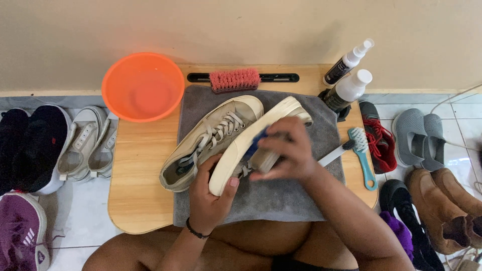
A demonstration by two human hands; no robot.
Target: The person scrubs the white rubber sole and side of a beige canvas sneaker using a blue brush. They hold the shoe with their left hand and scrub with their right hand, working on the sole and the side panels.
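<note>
Left hand (208,193) grips tilted sneaker (251,143); right hand (286,150) presses brush (263,158) against it.

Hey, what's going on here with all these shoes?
A person sits at a low wooden table, working on a beige sneaker tipped on its side over a grey towel. The left hand grips the sneaker's sole edge; the right hand presses a brush against it. Its mate lies alongside. An orange bowl, a pink brush, two spray bottles and a teal toothbrush are also on the table.
</note>
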